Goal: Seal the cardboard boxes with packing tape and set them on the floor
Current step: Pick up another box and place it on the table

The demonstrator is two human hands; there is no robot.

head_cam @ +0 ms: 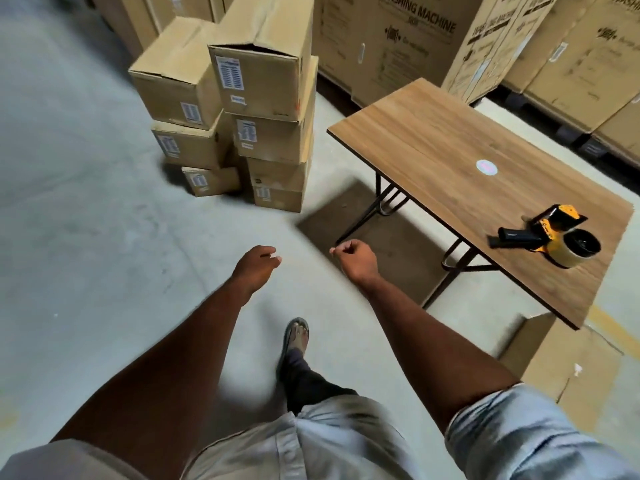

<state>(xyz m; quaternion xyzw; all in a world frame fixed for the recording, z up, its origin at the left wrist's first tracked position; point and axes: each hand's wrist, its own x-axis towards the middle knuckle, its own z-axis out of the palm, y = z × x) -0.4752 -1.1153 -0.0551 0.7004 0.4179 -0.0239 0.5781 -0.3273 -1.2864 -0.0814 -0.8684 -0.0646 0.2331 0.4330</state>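
Several brown cardboard boxes (263, 81) with white labels stand stacked in two columns on the concrete floor ahead, left of the table. The top box of the right column has a sagging, unsealed-looking flap. A yellow and black tape dispenser (550, 239) with a roll of clear tape lies on the near right part of the wooden table (450, 150). My left hand (258, 266) and my right hand (355, 259) are stretched out in front of me over the bare floor, both holding nothing. The left hand's fingers are loosely curled; the right hand's are curled into a loose fist.
Tall washing-machine cartons (398, 43) on pallets line the back wall behind the table. Another cardboard box (568, 362) sits on the floor under the table's near corner. My sandalled foot (296, 337) is stepping forward. Open concrete floor spreads to the left.
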